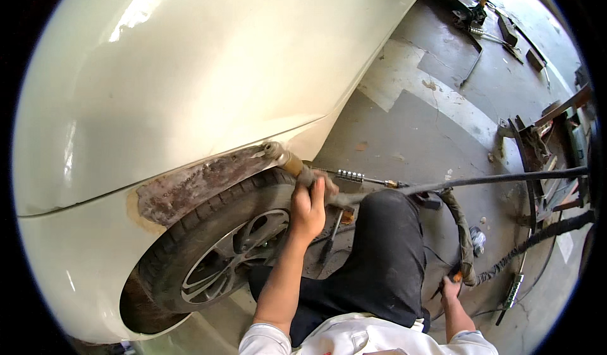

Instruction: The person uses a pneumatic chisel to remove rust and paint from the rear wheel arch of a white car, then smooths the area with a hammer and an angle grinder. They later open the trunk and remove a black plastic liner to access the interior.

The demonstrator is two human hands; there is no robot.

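Observation:
My left hand (308, 213) is wrapped around the body of a cylindrical welding gun (292, 165) with a brownish barrel and metal head. Its head meets the upper end of a bared, rough patch (199, 187) on the pale car panel, above the wheel (234, 257). A thick dark cable (506, 178) runs right from behind the gun, over my bent knee. Low on the right, my right hand (451, 287) is closed on a dark handle with an orange part (458, 278), beside a cloth-wrapped cable (465, 241). The handle's exact kind is partly hidden by my fingers.
A slide hammer (357, 177) lies behind the left hand, and another rod tool (513, 292) lies at right. A metal rack (547, 159) stands on the right. Farther off, bars and a stand (474, 17) lie on the grey floor (404, 134).

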